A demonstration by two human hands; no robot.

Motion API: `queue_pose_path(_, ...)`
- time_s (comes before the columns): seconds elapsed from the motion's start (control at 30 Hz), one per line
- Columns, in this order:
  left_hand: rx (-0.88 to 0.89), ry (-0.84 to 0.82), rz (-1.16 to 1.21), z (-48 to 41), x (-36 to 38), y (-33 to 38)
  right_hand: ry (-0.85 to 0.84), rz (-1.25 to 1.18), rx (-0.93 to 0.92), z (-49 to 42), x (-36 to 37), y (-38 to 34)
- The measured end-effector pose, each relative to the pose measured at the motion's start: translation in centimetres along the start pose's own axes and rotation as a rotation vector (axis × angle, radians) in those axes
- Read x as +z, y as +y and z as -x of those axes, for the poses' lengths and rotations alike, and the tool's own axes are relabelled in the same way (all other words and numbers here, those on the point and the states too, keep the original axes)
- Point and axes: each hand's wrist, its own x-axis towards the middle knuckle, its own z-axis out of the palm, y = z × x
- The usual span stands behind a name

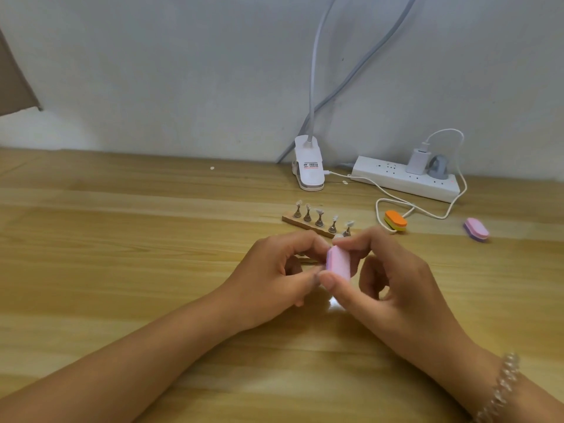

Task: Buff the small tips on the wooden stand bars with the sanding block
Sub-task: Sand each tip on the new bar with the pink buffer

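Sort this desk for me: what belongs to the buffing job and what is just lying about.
Job: pink sanding block in the right hand; wooden stand bar with its tips.
Lying about: orange block; pink-and-purple block; clip lamp; power strip.

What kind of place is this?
Probably a home desk used for nail craft: a wooden tabletop against a bare wall, a clip-on lamp beside a power strip, and a wooden stand bar of small tips.

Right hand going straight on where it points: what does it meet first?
Likely the left hand, fingertips at the pink block the right hand grips; wooden stand bar beyond, depth unclear.
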Motion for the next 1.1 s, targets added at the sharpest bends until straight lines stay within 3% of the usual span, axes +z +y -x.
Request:
queue_pose_path(0.13,-0.016,0.032,-0.002,-0.06,0.02,-0.33,0.072,-0.066,0.135,-0.42,-0.34,0.39)
queue_pose_path(0.27,-0.05,0.026,0.069,0.0,0.05,-0.51,0.035,0.047,0.039,0.02,0.06,-0.12)
queue_pose_path(0.43,-0.016,0.021,0.048,-0.04,0.11,-0.59,0.091,-0.025,0.151,-0.4,-0.35,0.46)
queue_pose_path(0.6,-0.039,0.016,0.095,0.04,0.12,-0.62,0.034,0.034,0.024,0.06,0.04,-0.18)
queue_pose_path(0.77,0.004,0.048,0.008,0.02,0.13,-0.45,0.105,-0.046,0.143,-0.46,-0.47,0.29)
queue_pose_path(0.9,0.005,0.037,0.016,0.06,0.17,-0.34,0.039,0.01,0.011,0.02,-0.09,-0.22)
queue_pose_path(1.1,0.018,0.043,-0.031,0.09,0.18,-0.54,0.117,-0.07,0.149,-0.52,-0.34,0.32)
